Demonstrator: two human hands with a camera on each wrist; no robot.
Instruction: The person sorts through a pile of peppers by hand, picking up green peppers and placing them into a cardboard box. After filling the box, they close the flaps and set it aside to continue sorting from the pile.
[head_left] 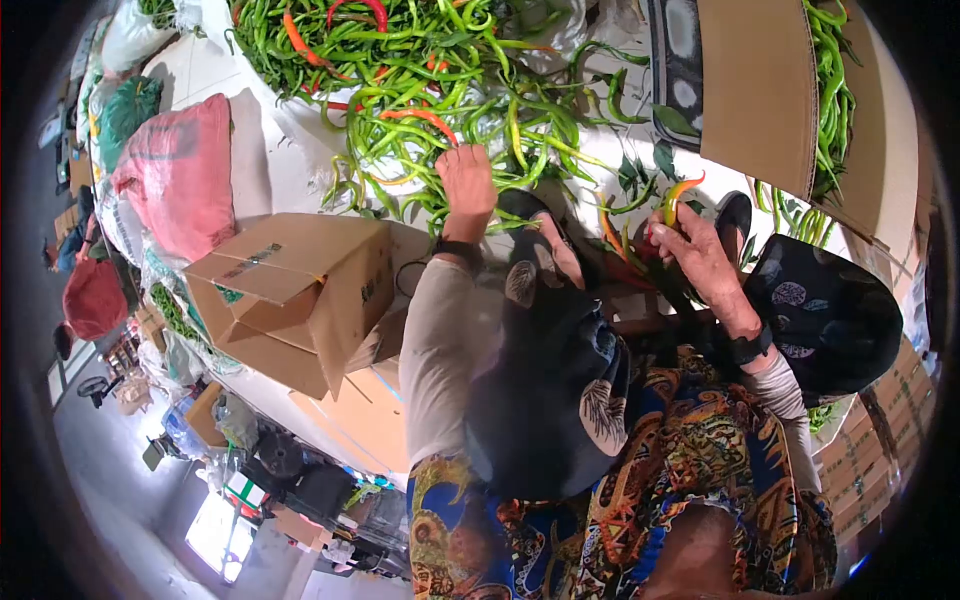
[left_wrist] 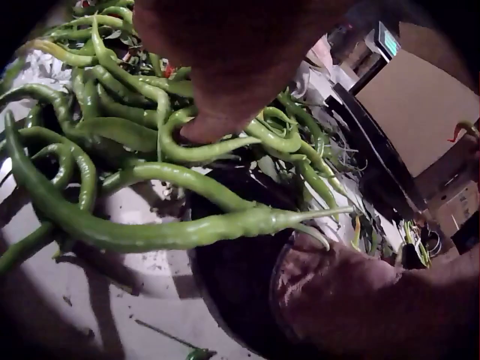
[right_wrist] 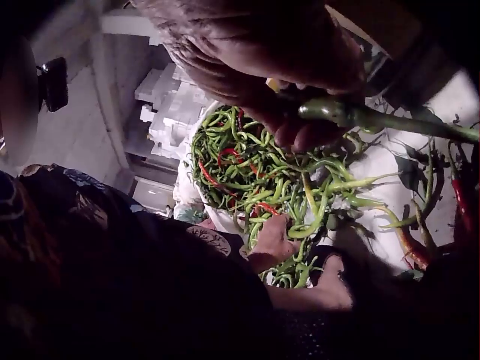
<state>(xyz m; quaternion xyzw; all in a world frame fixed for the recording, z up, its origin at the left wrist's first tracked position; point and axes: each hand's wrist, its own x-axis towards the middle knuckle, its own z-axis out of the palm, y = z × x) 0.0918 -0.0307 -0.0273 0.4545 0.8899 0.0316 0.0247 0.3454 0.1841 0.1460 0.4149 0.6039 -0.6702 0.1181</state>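
My left hand [head_left: 467, 182] is at the near edge of a heap of long chili peppers [head_left: 400, 105], its fingers curled down among them. In the left wrist view its thumb [left_wrist: 206, 129] lies against a curved green chili pepper [left_wrist: 187, 154]; the other fingertips are hidden. My right hand [head_left: 703, 262] holds chili peppers to the right of the heap. A yellow-orange chili pepper [head_left: 676, 197] sticks up from its fingers, and a green chili pepper [right_wrist: 322, 110] shows in its grip in the right wrist view.
A cardboard box [head_left: 290, 290] with open flaps stands at the left, near a pink sack [head_left: 185, 165]. Another carton [head_left: 755, 85] with green peppers is at the upper right. Loose peppers and leaves [head_left: 635, 180] lie on the pale floor around a shod foot [head_left: 560, 245].
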